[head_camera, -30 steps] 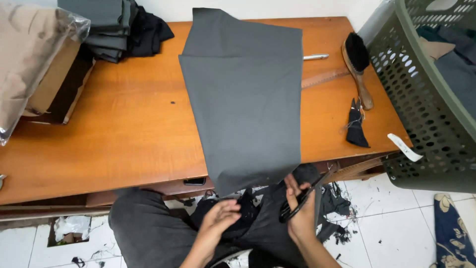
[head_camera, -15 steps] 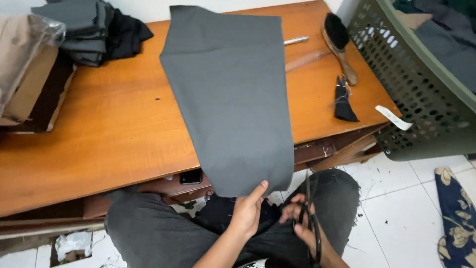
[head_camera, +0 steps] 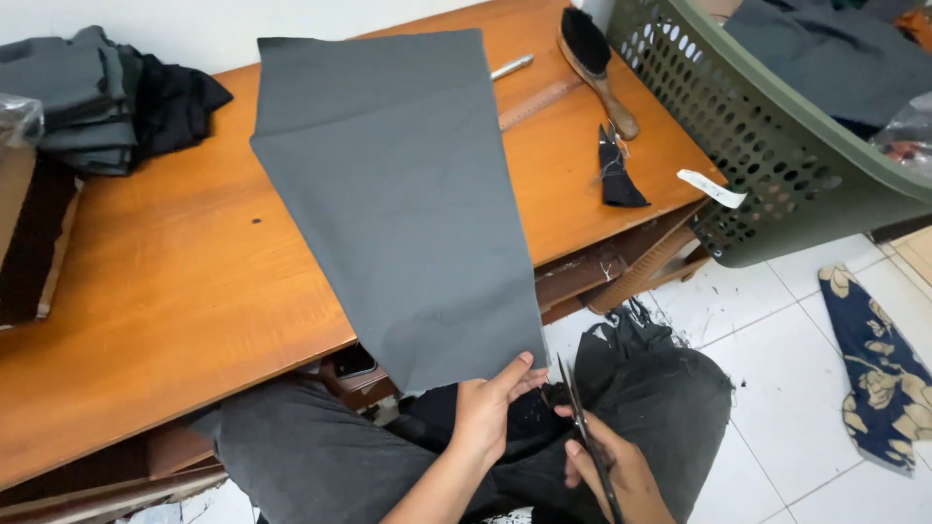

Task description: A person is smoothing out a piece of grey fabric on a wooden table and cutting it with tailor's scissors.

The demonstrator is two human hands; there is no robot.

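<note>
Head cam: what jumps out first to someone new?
A large grey fabric panel lies across the wooden table and hangs off its near edge, where the left hand pinches its lower corner. Beside it the right hand holds black scissors. A green perforated laundry basket stands at the table's right end.

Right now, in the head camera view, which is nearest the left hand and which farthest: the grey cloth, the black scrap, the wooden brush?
1. Grey cloth: its lower edge is pinched in the left hand.
2. Black scrap: on the table, up right.
3. Wooden brush: far right corner.
</note>
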